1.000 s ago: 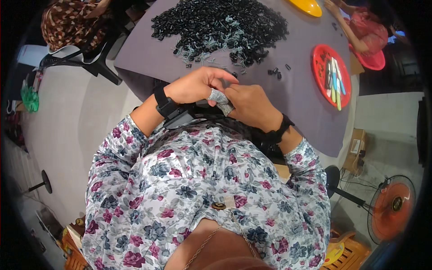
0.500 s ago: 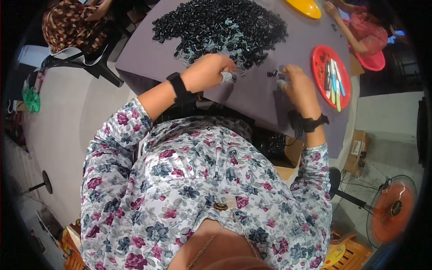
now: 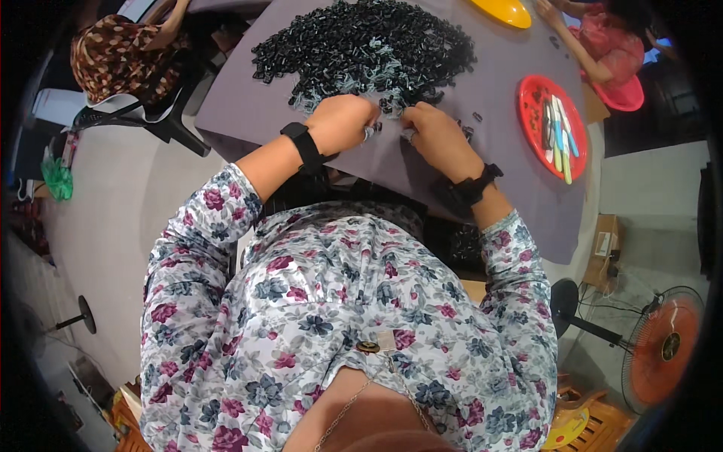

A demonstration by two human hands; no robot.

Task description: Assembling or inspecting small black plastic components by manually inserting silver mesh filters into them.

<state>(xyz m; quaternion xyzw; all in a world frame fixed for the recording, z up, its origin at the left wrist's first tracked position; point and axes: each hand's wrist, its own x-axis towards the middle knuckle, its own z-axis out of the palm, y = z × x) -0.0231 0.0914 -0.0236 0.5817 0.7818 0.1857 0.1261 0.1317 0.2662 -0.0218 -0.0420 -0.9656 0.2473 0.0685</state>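
1. We see the left hand (image 3: 343, 123) curled up, with its fingers close together. It pinches a small black bit (image 3: 378, 127) at the tips.
2. We see the right hand (image 3: 444, 140) bent inward, just beside the left hand, with a gap between them. We cannot tell if it holds something, because its fingertips are hidden.
3. We find the big pile (image 3: 358, 45) of black bits just past both hands, on the purple table (image 3: 520, 203). Pale thin bits (image 3: 369, 74) are mixed in, on the near side.
4. We spot loose bits (image 3: 477, 117) just to the right of the right hand.
5. Farther right of that hand, we see a red plate (image 3: 526, 128). Tools (image 3: 559, 143) with white, blue and green parts lie on it.
6. Past the right hand, we see part of a yellow plate (image 3: 503, 10).
7. We see a black band (image 3: 304, 145) on the wrist behind the left hand, and another band (image 3: 474, 186) behind the right.
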